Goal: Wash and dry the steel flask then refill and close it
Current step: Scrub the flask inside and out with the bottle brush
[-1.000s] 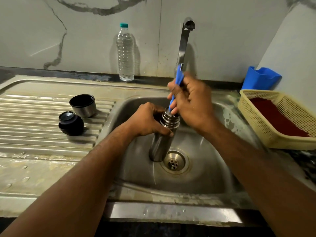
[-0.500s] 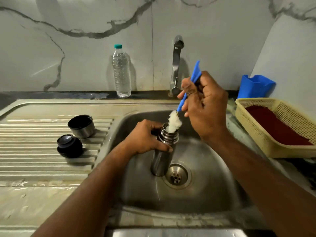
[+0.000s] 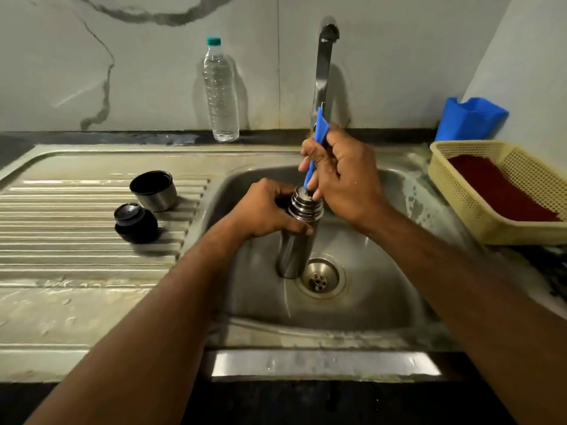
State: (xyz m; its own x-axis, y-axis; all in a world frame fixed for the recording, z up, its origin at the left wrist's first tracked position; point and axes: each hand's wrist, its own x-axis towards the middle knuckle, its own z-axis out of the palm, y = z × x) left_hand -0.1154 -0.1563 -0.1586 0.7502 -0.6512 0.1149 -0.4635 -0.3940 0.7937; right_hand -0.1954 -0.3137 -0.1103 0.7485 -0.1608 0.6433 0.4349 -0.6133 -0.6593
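Steel flask (image 3: 296, 240) in left grip (image 3: 264, 210); right grip (image 3: 340, 176) clasps blue brush (image 3: 319, 133) inside it

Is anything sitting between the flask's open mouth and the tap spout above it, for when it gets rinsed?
Yes. The right hand grips the blue-handled bottle brush directly over the steel flask, brush head down inside the neck. The chrome tap rises behind them. The left hand holds the flask body from the side.

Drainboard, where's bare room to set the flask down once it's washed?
The ribbed drainboard is bare in front of the steel cup and black stopper, and the flat strip behind them toward the water bottle. It is crowded on the right, where the yellow basket sits.
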